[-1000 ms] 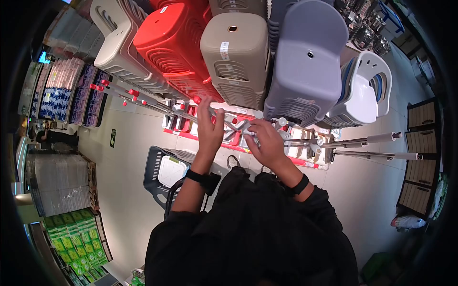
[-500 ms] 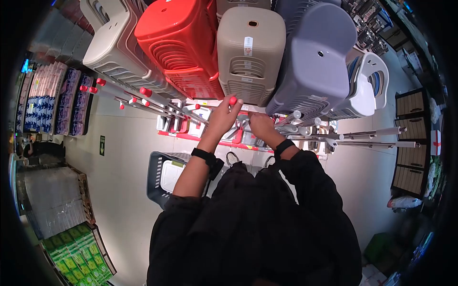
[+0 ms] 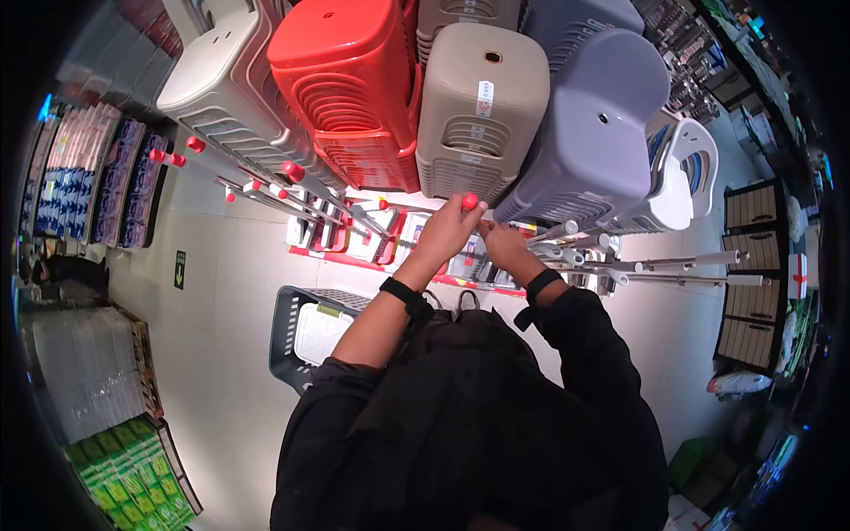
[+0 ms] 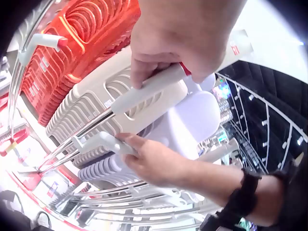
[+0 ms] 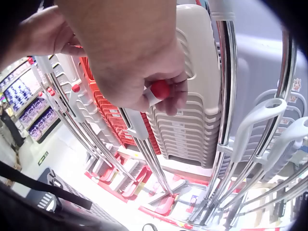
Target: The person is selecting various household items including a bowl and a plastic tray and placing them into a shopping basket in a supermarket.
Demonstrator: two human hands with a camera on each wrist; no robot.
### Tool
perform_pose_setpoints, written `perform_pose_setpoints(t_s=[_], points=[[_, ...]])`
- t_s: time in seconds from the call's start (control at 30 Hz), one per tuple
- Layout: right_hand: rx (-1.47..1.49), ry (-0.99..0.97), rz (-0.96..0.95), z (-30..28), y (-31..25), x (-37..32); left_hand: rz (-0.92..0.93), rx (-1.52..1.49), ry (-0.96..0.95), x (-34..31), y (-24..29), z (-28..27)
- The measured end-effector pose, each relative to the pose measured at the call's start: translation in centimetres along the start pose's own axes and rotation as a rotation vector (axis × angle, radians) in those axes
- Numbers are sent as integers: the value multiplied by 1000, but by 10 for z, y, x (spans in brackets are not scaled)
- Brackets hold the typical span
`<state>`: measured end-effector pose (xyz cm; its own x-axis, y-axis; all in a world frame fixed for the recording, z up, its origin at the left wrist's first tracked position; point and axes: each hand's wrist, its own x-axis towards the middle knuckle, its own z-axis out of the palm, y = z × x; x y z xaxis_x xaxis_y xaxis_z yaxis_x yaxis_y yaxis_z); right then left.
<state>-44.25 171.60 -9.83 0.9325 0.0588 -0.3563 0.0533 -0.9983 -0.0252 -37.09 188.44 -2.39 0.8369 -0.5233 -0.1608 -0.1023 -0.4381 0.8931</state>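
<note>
1. Your long-handled mop (image 4: pixel 149 89) stands in front of you, between your body and the stacked stools, its head (image 5: pixel 166 204) down at the low red-edged rack.
2. A second ago your hands were apart with fingers spread; now they are close together on the mop, and the stool stacks sit further right in the head view than half a second ago.
3. Its long axis is steep, leaning: the pole's red cap (image 3: pixel 469 202) points up toward you, and the metal shaft runs down and away to the rack.
4. Your left hand (image 3: pixel 445 237) has its fingers curled round the pale grip near the cap.
5. Your right hand (image 3: pixel 509 248), just right of it, wraps the side lever (image 4: pixel 108 140), whose red tip (image 5: pixel 161 89) pokes out beside your thumb.
6. More mops lean to the left (image 3: pixel 310 188) and right (image 3: pixel 664 270).
7. On the far side stand red stools (image 3: pixel 336 40), taupe stools (image 3: pixel 482 80) and, to the right, blue-grey stools (image 3: pixel 593 133). The white label (image 3: pixel 484 99) on the taupe stack is too small to read.
8. Near you on the left, a dark basket (image 3: pixel 282 323) holds a white-lidded box (image 3: pixel 320 334).
9. Farther left, a green floor sign (image 3: pixel 180 270) shows a downward arrow; its writing is illegible.
</note>
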Motion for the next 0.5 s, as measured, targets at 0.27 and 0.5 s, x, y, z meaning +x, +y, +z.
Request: perform_pose_setpoints(t_s=[0.27,0.5], points=[[461,584,-126,-28,-37,-37,-41,-175,141,-84,-50,-20],[723,237,-606,-13,-117,-76,-330,-116,279,-226,-86,-22]])
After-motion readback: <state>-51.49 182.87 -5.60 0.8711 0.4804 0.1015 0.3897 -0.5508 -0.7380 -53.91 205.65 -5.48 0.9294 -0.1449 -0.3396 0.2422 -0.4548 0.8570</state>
